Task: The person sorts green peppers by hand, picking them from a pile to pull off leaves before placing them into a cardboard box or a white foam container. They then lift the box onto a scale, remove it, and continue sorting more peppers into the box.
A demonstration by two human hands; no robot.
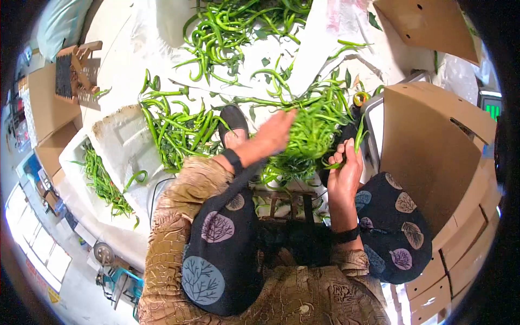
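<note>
My left hand is blurred at the left side of a heap of long green peppers in front of me; its fingertips are smeared, so whether it holds anything is unclear. On the heap's right side, my right hand is closed around a few green peppers, one pointing up past the fingers. More peppers with leaves lie to the left, beside my shoe. Another large pile spreads over white sheeting farther ahead.
A white foam box with peppers stands at the left. A small wooden stool is at the upper left. Cardboard boxes rise close on the right, with a lit green display beyond.
</note>
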